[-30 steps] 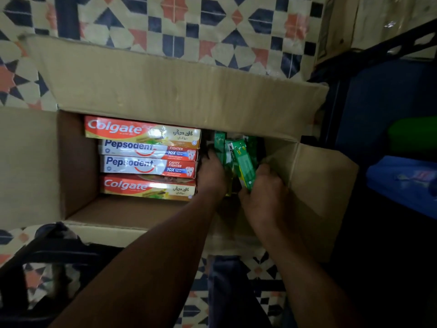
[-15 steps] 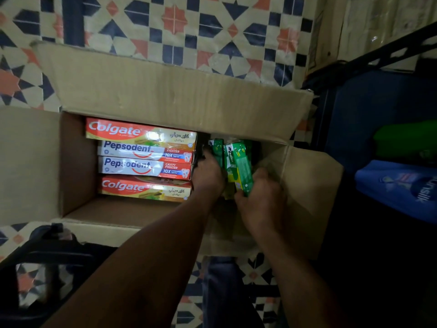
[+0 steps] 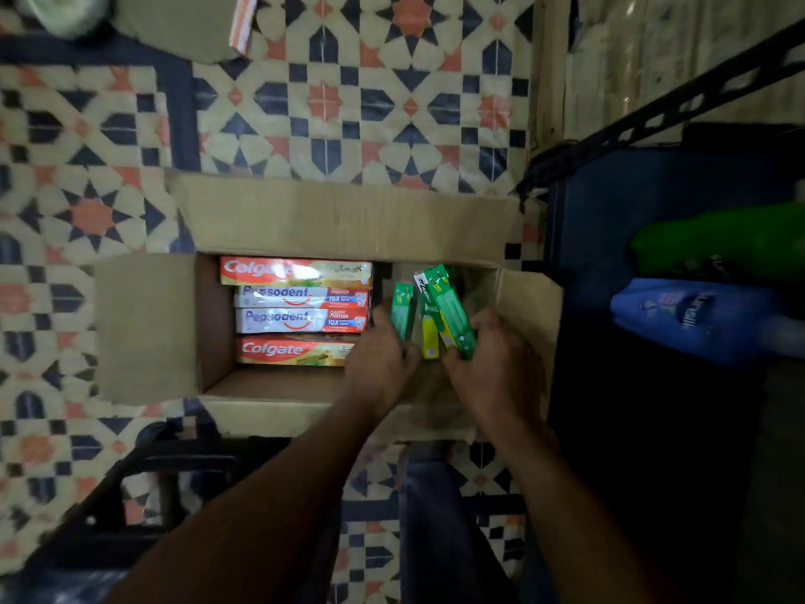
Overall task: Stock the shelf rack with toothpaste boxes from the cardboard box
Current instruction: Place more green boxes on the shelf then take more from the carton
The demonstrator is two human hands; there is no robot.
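Observation:
An open cardboard box [image 3: 148,329] sits on the patterned floor. In its left half lie two red Colgate boxes [image 3: 296,272] and two Pepsodent boxes [image 3: 300,320], stacked flat. In the right half, several small green toothpaste boxes [image 3: 448,311] stand on end. My left hand [image 3: 379,364] grips one green box [image 3: 403,311] at their left side. My right hand [image 3: 496,368] holds the tilted green boxes from the right. The shelf rack [image 3: 653,111] stands at the right, its dark metal frame running diagonally.
On the rack's lower level lie a green bottle [image 3: 718,241] and a blue Sunsilk bottle [image 3: 688,316]. A dark metal frame [image 3: 109,507] stands at the lower left. The box's far flap [image 3: 339,220] stands open. A striped object [image 3: 244,19] lies on the floor at the top.
The green boxes have risen a little out of the cardboard box in both hands. The camera has tilted, so the box sits lower in view.

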